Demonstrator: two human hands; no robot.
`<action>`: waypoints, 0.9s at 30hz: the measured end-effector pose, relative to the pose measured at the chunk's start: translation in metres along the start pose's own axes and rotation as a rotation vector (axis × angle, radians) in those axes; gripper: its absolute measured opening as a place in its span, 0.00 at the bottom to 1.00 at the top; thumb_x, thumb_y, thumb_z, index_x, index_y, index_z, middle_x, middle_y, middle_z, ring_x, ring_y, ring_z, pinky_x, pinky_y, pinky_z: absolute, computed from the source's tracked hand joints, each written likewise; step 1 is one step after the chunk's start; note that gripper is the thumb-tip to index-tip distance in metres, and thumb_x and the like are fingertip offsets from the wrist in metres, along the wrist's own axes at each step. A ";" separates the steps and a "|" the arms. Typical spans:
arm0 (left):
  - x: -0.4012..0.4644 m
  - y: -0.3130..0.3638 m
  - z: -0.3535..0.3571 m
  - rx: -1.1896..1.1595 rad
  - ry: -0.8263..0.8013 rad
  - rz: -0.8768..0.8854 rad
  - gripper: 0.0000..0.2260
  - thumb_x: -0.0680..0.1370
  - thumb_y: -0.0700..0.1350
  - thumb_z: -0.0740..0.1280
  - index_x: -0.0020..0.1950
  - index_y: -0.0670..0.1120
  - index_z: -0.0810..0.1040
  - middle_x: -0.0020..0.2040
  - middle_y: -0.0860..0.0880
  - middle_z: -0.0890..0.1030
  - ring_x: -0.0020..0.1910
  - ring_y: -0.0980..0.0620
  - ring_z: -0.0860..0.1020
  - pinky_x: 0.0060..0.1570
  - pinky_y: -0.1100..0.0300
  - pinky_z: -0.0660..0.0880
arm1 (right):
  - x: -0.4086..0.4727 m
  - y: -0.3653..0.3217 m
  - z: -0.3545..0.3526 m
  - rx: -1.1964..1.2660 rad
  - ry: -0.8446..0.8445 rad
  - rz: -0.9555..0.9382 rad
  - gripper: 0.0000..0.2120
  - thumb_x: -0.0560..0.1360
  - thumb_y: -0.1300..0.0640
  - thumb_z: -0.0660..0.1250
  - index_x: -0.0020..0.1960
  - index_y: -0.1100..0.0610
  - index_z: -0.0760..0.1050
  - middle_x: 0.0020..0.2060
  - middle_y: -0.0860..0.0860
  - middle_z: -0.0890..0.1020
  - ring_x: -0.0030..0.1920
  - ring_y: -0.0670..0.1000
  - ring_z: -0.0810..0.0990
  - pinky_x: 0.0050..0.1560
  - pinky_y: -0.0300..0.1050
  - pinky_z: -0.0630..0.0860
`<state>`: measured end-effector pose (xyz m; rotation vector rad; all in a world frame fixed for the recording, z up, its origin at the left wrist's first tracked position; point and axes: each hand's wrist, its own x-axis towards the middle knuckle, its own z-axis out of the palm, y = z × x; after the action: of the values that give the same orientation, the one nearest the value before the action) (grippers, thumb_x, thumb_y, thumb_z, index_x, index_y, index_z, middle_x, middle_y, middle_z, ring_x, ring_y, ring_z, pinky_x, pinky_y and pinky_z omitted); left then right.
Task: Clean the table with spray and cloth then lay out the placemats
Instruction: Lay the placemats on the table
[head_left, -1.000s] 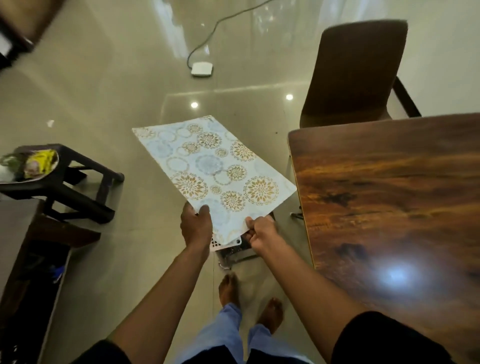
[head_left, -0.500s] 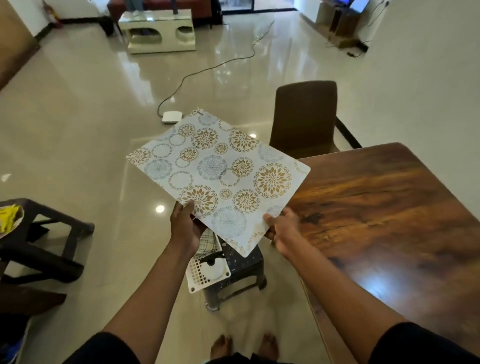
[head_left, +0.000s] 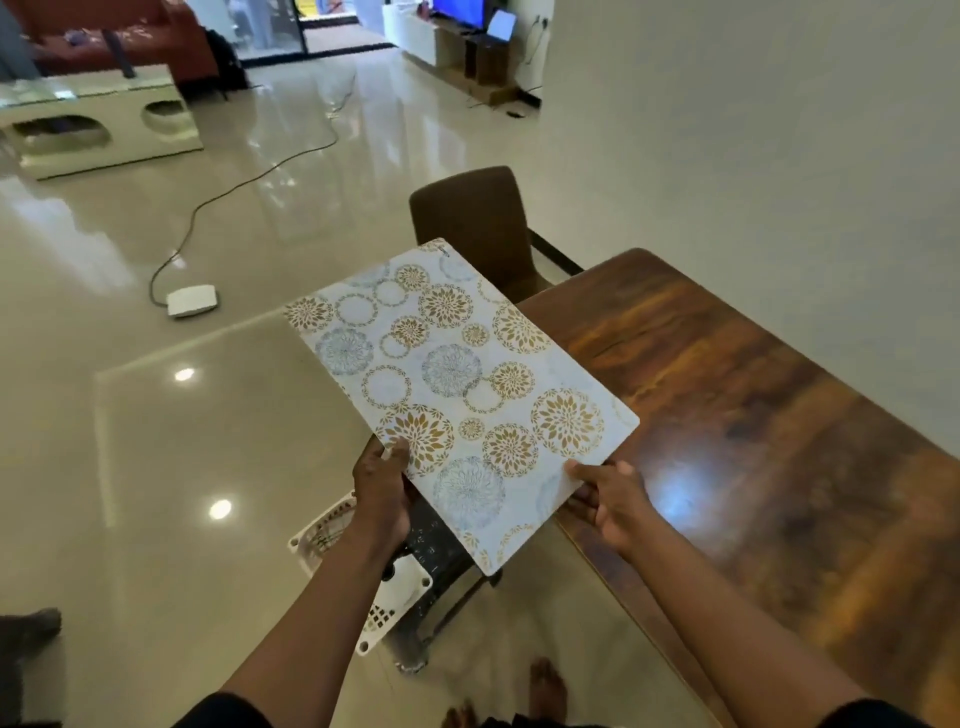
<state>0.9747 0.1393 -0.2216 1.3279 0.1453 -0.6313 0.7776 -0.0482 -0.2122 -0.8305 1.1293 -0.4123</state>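
A white placemat (head_left: 457, 384) printed with gold and blue flower circles hangs in the air, tilted, with its right part over the left edge of the dark wooden table (head_left: 779, 441). My left hand (head_left: 382, 488) grips its near left edge, thumb on top. My right hand (head_left: 610, 499) pinches its near right edge above the table's rim. No spray bottle or cloth can be made out.
A brown chair (head_left: 472, 218) stands at the table's far end. Below the placemat, a small dark stool (head_left: 441, 551) carries a white perforated tray (head_left: 389, 597). A white box (head_left: 191, 300) with a cable lies on the glossy floor. The wall runs along the right.
Both hands have carried the placemat up and to the right, from over the floor beside the stool to partly over the table. The view has lifted toward the room.
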 end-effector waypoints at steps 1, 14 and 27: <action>0.001 -0.002 0.002 0.031 -0.026 -0.007 0.09 0.86 0.35 0.64 0.55 0.46 0.82 0.52 0.50 0.87 0.58 0.44 0.82 0.63 0.49 0.75 | -0.001 -0.001 -0.010 0.011 0.081 -0.042 0.25 0.74 0.66 0.75 0.69 0.59 0.71 0.56 0.58 0.85 0.51 0.60 0.86 0.47 0.57 0.85; -0.016 -0.042 0.060 0.276 -0.455 -0.102 0.10 0.87 0.38 0.64 0.65 0.42 0.82 0.58 0.46 0.88 0.52 0.46 0.88 0.51 0.48 0.87 | -0.038 -0.017 -0.132 -0.494 0.580 -0.379 0.20 0.78 0.50 0.72 0.67 0.54 0.76 0.54 0.49 0.82 0.57 0.55 0.82 0.60 0.58 0.80; -0.086 -0.104 0.139 0.441 -0.686 -0.120 0.08 0.86 0.39 0.65 0.59 0.43 0.84 0.55 0.40 0.89 0.48 0.43 0.89 0.51 0.45 0.86 | -0.087 -0.003 -0.269 -0.267 0.637 -0.230 0.10 0.76 0.58 0.76 0.55 0.55 0.79 0.52 0.53 0.83 0.51 0.56 0.83 0.55 0.59 0.82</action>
<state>0.8167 0.0289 -0.2362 1.4501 -0.5013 -1.2360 0.4981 -0.0914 -0.2040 -1.1084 1.7094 -0.7632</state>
